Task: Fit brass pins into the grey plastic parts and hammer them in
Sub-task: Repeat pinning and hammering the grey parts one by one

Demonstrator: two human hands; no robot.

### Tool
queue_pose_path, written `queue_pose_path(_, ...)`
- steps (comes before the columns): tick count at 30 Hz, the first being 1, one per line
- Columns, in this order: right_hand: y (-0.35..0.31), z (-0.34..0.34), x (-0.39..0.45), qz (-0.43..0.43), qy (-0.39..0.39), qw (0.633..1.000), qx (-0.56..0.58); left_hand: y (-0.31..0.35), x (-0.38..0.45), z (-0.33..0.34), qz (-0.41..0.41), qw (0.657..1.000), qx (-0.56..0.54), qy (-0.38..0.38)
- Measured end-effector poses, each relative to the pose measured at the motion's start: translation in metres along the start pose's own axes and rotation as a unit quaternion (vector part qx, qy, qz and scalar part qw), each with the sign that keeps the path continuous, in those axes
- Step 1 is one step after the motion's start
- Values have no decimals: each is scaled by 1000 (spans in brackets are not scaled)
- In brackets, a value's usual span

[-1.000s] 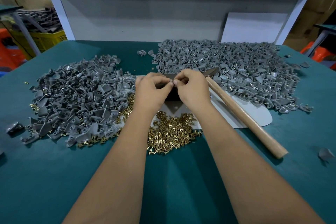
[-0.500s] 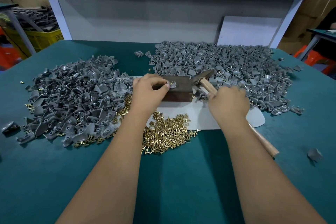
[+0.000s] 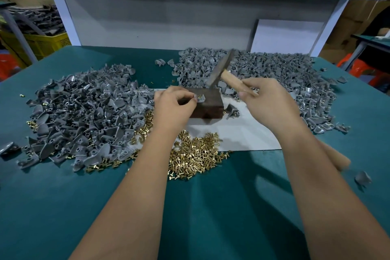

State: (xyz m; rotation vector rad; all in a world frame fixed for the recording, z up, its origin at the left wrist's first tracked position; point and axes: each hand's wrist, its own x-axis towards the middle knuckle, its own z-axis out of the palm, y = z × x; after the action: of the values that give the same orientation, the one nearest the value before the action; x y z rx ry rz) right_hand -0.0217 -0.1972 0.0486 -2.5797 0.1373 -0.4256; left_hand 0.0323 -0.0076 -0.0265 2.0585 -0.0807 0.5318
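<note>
A grey plastic part (image 3: pixel 200 98) with its brass pin is pinched steady on the wooden block (image 3: pixel 207 104) by the left hand (image 3: pixel 173 105), while the hammer (image 3: pixel 221 69) is gripped raised by the right hand (image 3: pixel 268 101), apparently for striking.

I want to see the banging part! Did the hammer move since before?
Yes. The hammer is up off the white sheet now, held by the right hand, its head raised above the dark block.
</note>
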Motion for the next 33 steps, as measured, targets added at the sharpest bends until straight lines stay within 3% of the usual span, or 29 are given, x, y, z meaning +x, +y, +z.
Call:
queue_pose_path(2,-7,-4,-2,-18,-14,999,-26,0,0,0,2,1000,3,3)
queue_pose_path(8,-24,-8,-4,-59,52,997,-27,-1,1,0,16,1000,1,10)
queue_pose_path(13,-31,-19,-4,-85,-38,985,-144,1,2,-1,-3,1000,18,-3)
queue_pose_path(19,-37,-20,-4,-83,72,990,-92,-1,1,0,3,1000,-11,2)
queue_pose_path(23,-29,-10,-14,-65,-26,989,-132,2,2,-1,-12,1000,-8,-3)
queue_pose_path(29,-37,-8,-13,-82,105,985,-113,1,1,-2,-5,1000,-17,-2)
queue_pose_path(33,-36,-2,-17,-114,17,974,-196,2,2,-3,-4,1000,-2,-6)
